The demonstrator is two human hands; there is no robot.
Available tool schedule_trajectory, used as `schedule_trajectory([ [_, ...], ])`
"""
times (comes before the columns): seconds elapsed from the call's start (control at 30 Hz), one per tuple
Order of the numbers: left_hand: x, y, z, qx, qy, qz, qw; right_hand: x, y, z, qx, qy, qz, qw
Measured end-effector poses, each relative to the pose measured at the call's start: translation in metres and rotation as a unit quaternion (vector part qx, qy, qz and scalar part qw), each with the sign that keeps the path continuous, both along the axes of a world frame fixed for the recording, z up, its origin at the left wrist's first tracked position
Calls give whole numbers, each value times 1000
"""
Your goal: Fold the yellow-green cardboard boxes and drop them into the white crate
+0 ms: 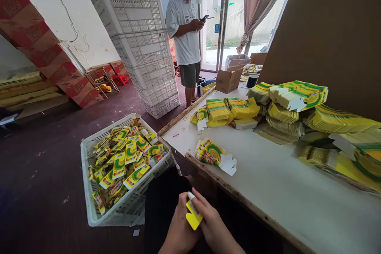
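Low in the view, in front of my lap, my left hand point(180, 222) and my right hand point(210, 217) are closed together around a small yellow carton point(195, 216). A yellow flap sticks out at its lower end, and a white piece shows at the upper end between my fingers. Part of the carton is hidden by the fingers. On the table just beyond lies a fanned bunch of flat yellow-green cartons point(211, 151) with white flaps. To the left stands a pale plastic crate point(85, 174) heaped with folded yellow cartons point(126, 158).
Bundled flat cartons point(297, 95) are piled along the back of the white table point(268, 182), which has a wooden edge. A brown cardboard box point(228, 81) and a dark cup point(252, 81) stand farther back. Tall stacked crates point(149, 47) and a person point(186, 35) holding a phone are beyond.
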State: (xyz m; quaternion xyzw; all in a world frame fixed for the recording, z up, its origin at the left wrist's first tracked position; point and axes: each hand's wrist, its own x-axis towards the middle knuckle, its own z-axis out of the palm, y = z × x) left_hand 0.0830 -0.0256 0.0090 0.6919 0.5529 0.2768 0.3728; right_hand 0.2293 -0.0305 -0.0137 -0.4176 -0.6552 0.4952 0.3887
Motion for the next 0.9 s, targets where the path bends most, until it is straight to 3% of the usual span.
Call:
schedule_trajectory([
  [0.13, -13, -1, 7, 32, 16, 26, 999, 8, 6, -4, 66, -9, -41, 997],
  [0.23, -24, -3, 14, 24, -1, 18, 1000, 11, 4, 3, 85, -68, 23, 994],
  [0.37, -37, -2, 26, 22, -81, 46, 995, 11, 3, 15, 77, -138, 57, 986],
  [0.47, -42, 1, 32, -20, -136, 58, 989, 14, 7, 20, 102, -123, 52, 986],
  [0.57, -40, 3, 30, -73, -223, 74, 969, 18, 10, 22, 145, -86, 34, 985],
  [0.67, -32, 3, 21, -95, -339, 138, 926, 21, 12, 23, 186, -69, -29, 980],
  [0.77, -19, 2, 19, -137, -443, 213, 860, 16, 9, 26, 221, -72, -86, 969],
  [0.9, 2, 5, 34, -182, -596, 356, 697, -4, 3, 32, 242, -69, -97, 963],
])
